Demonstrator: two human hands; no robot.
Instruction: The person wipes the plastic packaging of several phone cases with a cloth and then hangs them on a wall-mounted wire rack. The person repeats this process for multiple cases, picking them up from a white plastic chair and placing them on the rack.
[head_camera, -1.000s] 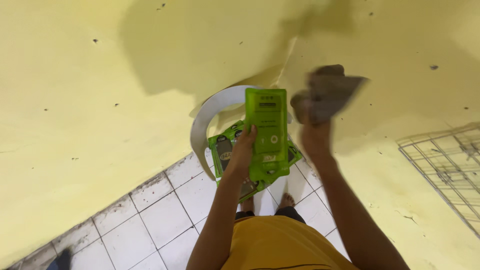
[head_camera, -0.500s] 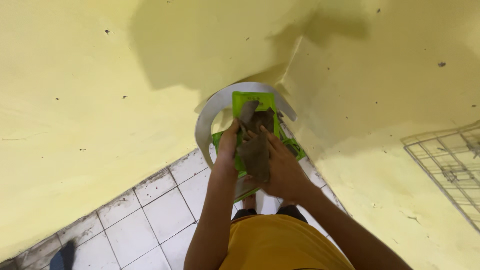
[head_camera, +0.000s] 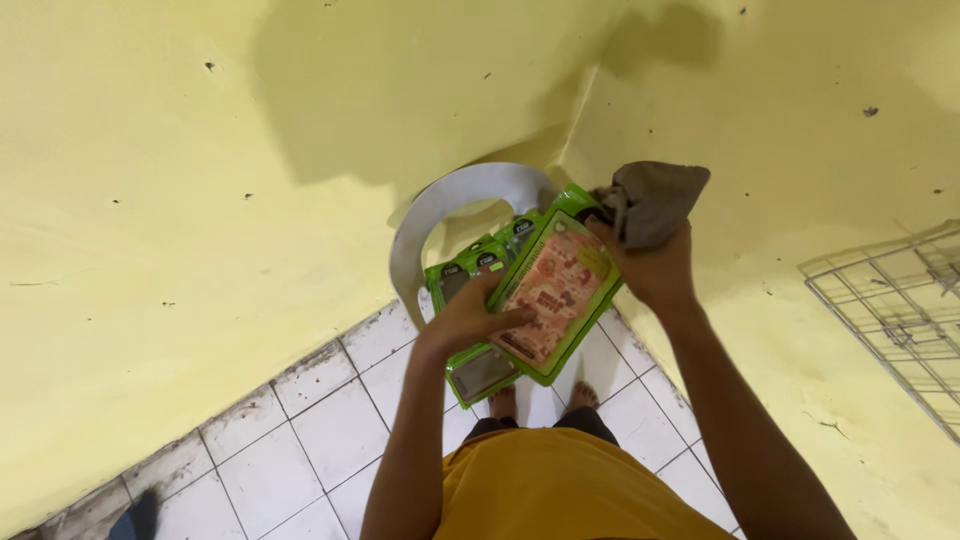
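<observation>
White tiled floor (head_camera: 330, 430), lower left. White plastic chair (head_camera: 440, 205) in yellow wall corner, green packages (head_camera: 470, 275) stacked on seat. Left hand (head_camera: 465, 320): fingers curled under green-framed package (head_camera: 555, 290), pink printed face up, above chair. Right hand (head_camera: 655, 265): clenched round grey cloth (head_camera: 655, 200), touching package's top edge. Wire rack (head_camera: 890, 310), far right.
</observation>
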